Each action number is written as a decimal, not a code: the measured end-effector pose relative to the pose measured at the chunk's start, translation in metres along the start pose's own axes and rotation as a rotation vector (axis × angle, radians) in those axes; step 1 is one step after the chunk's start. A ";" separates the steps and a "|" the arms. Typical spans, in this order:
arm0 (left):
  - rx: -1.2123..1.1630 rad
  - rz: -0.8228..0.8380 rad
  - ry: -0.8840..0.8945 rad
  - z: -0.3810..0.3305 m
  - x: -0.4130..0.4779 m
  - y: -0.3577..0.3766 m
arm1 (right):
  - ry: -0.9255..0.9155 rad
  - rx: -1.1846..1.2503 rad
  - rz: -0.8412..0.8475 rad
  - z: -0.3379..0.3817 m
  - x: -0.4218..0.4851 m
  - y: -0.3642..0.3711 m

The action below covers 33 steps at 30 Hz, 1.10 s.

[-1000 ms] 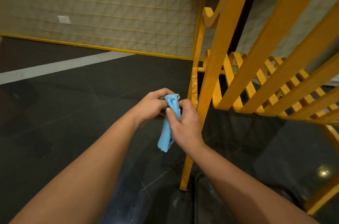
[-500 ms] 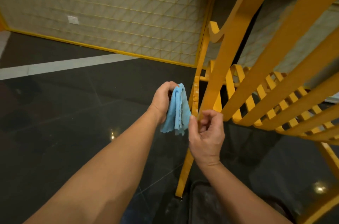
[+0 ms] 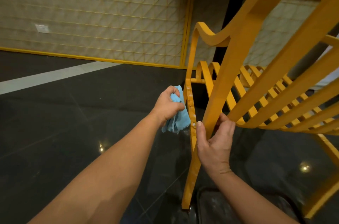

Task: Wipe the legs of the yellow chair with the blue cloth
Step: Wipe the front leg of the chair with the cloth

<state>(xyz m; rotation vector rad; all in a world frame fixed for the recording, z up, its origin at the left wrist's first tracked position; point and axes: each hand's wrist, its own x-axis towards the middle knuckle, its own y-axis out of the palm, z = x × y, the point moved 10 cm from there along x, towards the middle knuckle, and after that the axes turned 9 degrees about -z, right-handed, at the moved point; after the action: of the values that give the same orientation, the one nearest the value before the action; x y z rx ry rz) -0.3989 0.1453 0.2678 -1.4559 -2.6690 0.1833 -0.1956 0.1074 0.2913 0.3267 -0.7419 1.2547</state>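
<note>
The yellow chair [image 3: 245,84] with a slatted seat and back fills the right half of the head view. My left hand [image 3: 167,105] grips the bunched blue cloth [image 3: 178,115], which hangs right beside the front leg [image 3: 190,106], a leg speckled with pale spots. Whether the cloth touches the leg I cannot tell. My right hand [image 3: 215,141] wraps its thumb and fingers round the chair's rear upright [image 3: 214,113] just below the seat's edge.
The floor [image 3: 73,132] is dark and glossy, with a pale stripe [image 3: 45,79] at the left. A beige wall panel with a yellow frame [image 3: 91,22] stands behind. A dark object [image 3: 216,207] lies on the floor by the leg's foot.
My right hand has let go of the cloth and taken hold of the chair's upright. My left hand has carried the cloth up and over to the front leg.
</note>
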 end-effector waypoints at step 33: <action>0.488 0.452 0.244 0.070 -0.030 0.091 | 0.141 0.333 0.169 -0.012 0.006 0.021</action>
<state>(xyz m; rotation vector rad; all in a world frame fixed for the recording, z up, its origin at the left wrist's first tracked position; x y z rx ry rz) -0.3173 0.1645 0.1837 -1.7347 -1.8928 0.5969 -0.2110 0.1252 0.2830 0.4477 -0.4445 1.5482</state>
